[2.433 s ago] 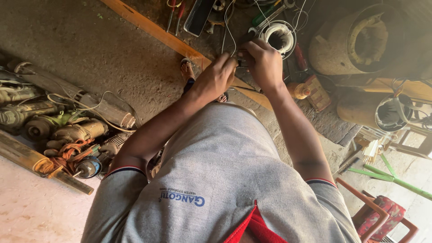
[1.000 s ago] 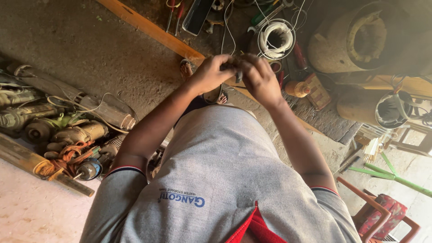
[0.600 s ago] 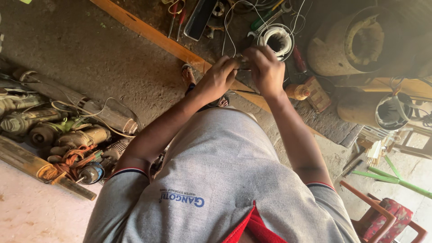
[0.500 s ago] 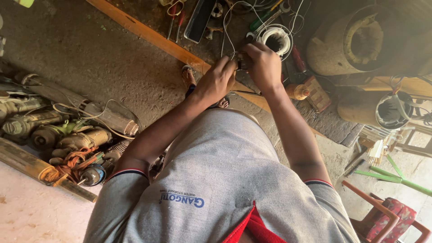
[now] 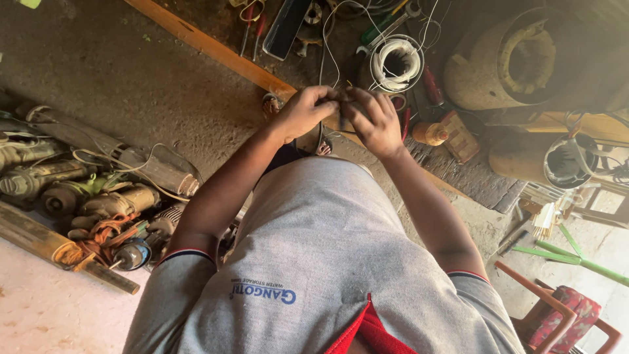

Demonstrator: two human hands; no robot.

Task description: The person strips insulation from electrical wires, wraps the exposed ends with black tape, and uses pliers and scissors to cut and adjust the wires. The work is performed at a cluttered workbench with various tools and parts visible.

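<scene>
My left hand [image 5: 303, 113] and my right hand [image 5: 375, 118] meet fingertip to fingertip in front of my chest, above a long wooden plank [image 5: 209, 49]. Both pinch thin pale wires [image 5: 341, 98] and a small dark piece that my fingers mostly hide. The wires run up towards a coil of white wire [image 5: 395, 63] lying just beyond my right hand. My grey shirt fills the lower part of the view.
Old motors and power tools with tangled cords [image 5: 98, 196] lie piled on the floor at left. A large round motor housing [image 5: 517, 59] sits at upper right, with screwdrivers [image 5: 386, 23] and small parts near the coil. A red chair [image 5: 563, 318] and green sticks [image 5: 563, 252] are at lower right.
My hands have stayed together on the wires, shifting a little and drawing closer at the fingertips. The view has moved slightly.
</scene>
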